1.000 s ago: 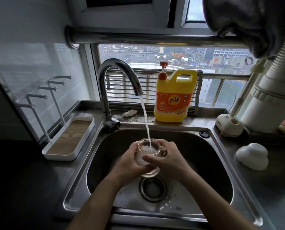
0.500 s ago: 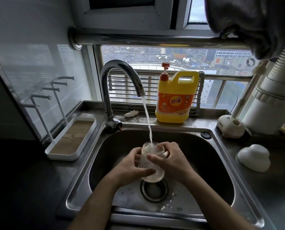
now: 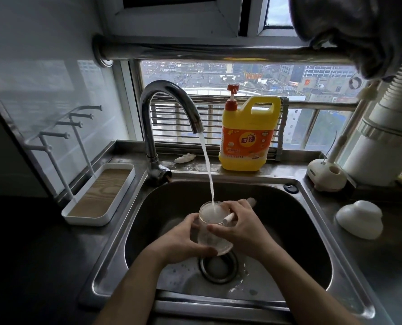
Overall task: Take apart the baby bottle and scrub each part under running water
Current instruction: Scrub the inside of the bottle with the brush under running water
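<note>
Two hands (image 3: 183, 240) (image 3: 245, 228), one bottle (image 3: 208, 240), one brush (image 3: 229, 218), one faucet (image 3: 169, 95), one jug (image 3: 246, 137).

The sink (image 3: 162, 207) is dull brushed steel, wet; the faucet (image 3: 169, 90) behind it is glossy polished metal. The bottle (image 3: 209, 233) above it is clear and smooth. Behind the sink the jug (image 3: 246, 141) is shiny yellow plastic; left of the sink, the tray (image 3: 87, 221) is white plastic lined with wood grain.

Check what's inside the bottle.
Tap water pours into the bottle; white froth shows at its mouth. Froth, left hand and right hand hide anything lower, also whether the white stick enters.
</note>
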